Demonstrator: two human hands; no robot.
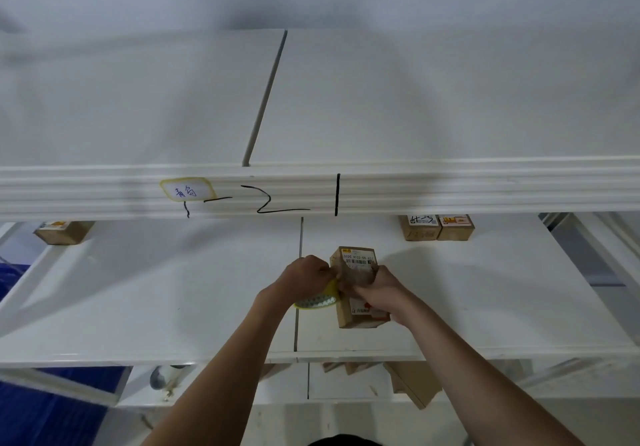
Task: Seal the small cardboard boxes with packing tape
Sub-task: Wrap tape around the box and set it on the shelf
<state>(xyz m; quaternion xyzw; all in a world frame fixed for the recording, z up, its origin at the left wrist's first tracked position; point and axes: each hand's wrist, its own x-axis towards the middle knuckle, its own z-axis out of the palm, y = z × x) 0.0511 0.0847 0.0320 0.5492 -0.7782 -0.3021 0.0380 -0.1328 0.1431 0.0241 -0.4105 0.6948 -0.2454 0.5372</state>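
The small brown cardboard box [356, 286] with a white label sits on the white metal shelf [485, 300], near the middle, so it stays put while it gets taped. The right hand [377, 289] has its grip curled over the box, I think to hold it down. The left hand [306, 274] has its grip closed on the yellow roll of clear packing tape [317, 298], touching the box's left side, likely to pull tape across it. Three more brown boxes [436, 227] wait further back on the shelf.

The hands [341, 283] cover the middle of the small box [358, 293] and most of the tape roll [317, 298]; label print at 12 o'clock is too small to read.
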